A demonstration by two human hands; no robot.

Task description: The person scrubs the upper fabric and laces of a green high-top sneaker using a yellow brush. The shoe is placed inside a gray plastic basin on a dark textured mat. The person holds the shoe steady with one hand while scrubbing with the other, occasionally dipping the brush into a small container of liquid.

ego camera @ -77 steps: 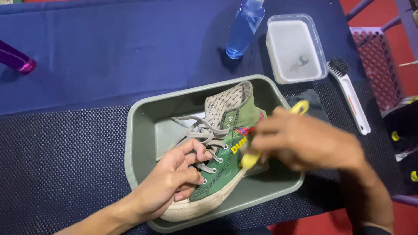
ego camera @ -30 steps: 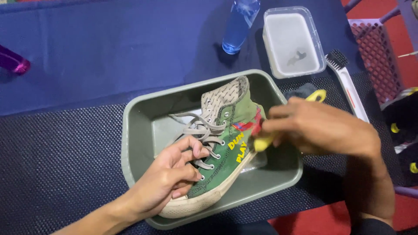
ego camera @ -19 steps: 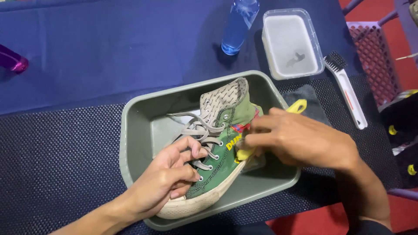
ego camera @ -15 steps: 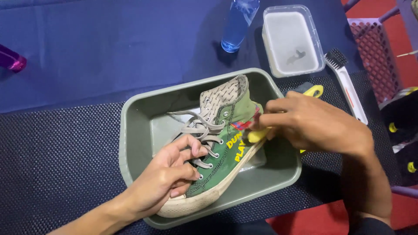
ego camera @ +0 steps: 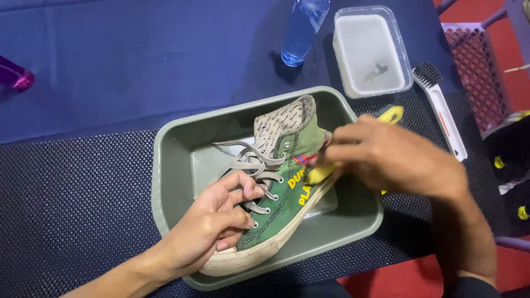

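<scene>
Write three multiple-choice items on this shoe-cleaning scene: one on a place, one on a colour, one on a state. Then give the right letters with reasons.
1. Where does the green high-top shoe lie?
A. Inside the grey-green tub
B. On the blue cloth beside the tub
C. In the red basket

2. What colour is the brush that the right hand presses to the shoe's side?
A. White
B. Yellow
C. Purple

3. What is the state of the clear plastic box behind the tub?
A. Shut with a lid
B. Tipped on its side
C. Open, upright

Key: 1 A, the shoe rests within the tub's walls, steadied at the laces by the left hand. 2 B, the yellow brush shows under the fingers and its handle end above the hand. 3 C, its inside is in plain view from above.
</scene>
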